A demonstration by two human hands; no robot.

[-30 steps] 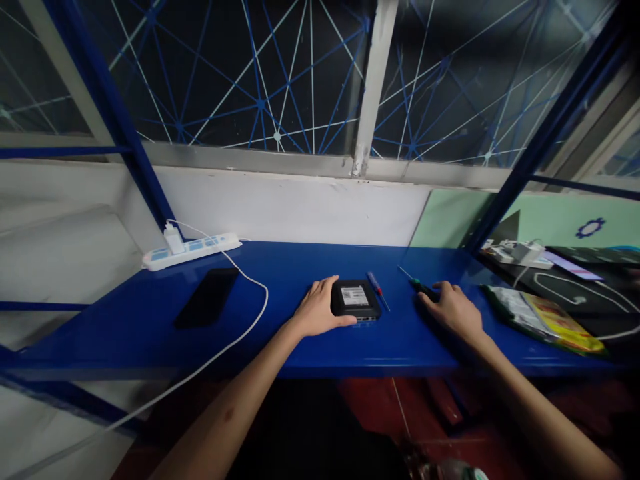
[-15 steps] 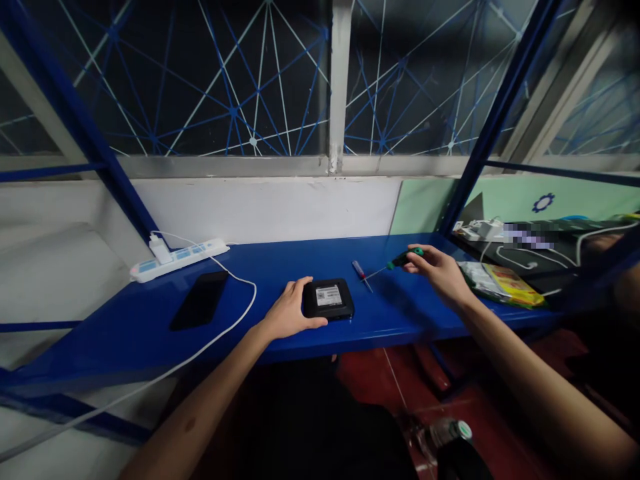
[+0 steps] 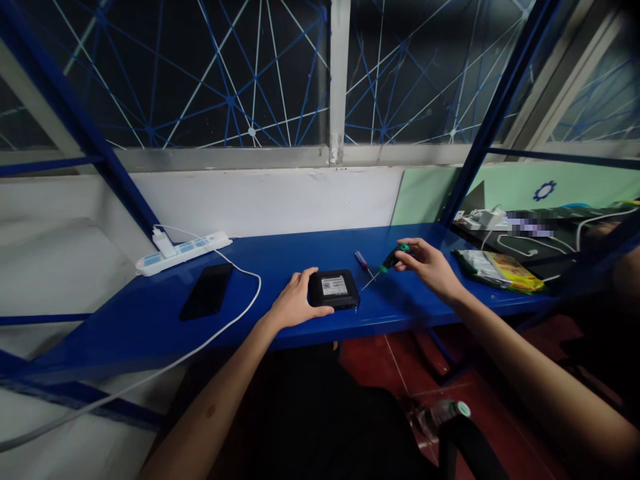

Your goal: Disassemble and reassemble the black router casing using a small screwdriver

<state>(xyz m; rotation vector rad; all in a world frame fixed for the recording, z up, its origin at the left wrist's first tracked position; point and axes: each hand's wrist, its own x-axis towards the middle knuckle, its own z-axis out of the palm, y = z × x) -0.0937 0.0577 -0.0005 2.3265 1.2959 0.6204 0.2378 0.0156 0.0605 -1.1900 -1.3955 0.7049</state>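
Two screwdrivers (image 3: 390,261), one box (image 3: 334,288) (black)

Unreadable label (image 3: 335,286) on black box (image 3: 345,302), gear sign (image 3: 545,191) on green panel (image 3: 513,189)

The box (image 3: 333,300) is cased in matt plastic under a paper-like label (image 3: 335,286); the table (image 3: 280,250) is finished glossy; the held screwdriver (image 3: 391,260) is shafted in metal.

Blue table (image 3: 275,250), glossy top. Carries, left to right: white power strip (image 3: 197,251), toward the back; black phone (image 3: 206,291), flat, in front of strip; white cable (image 3: 259,283), curving past phone; black box (image 3: 334,287), label up; small screwdriver (image 3: 361,260), near box; yellow-and-silver packet (image 3: 500,272), right end.
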